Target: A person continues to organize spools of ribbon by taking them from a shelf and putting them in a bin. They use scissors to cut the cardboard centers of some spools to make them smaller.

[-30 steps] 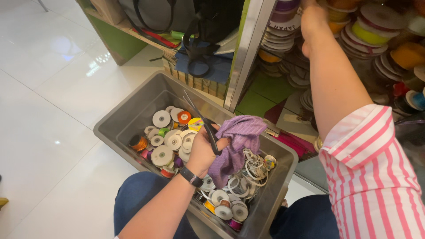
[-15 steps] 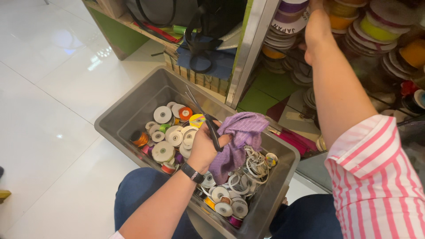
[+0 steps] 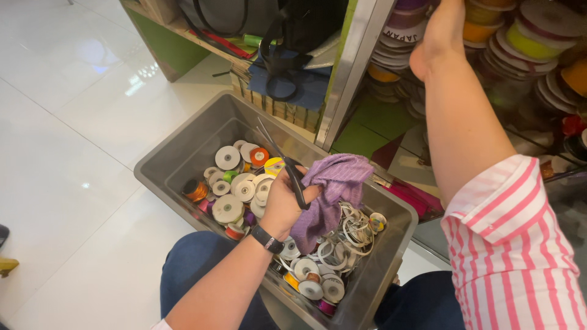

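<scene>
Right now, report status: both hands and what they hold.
Left hand shut on scissors and purple cloth, over grey bin of ribbon spools. Right hand up among shelf ribbon rolls; grip hidden.

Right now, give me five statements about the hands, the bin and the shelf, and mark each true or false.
1. The left hand holds scissors and a purple cloth. True.
2. The right hand rests inside the grey bin. False: it reaches up among the stacked ribbon rolls on the shelf.
3. The bin holds many small ribbon spools. True.
4. The right sleeve is plain blue. False: it is striped pink and white.
5. A dark band sits on the left wrist. True.
</scene>
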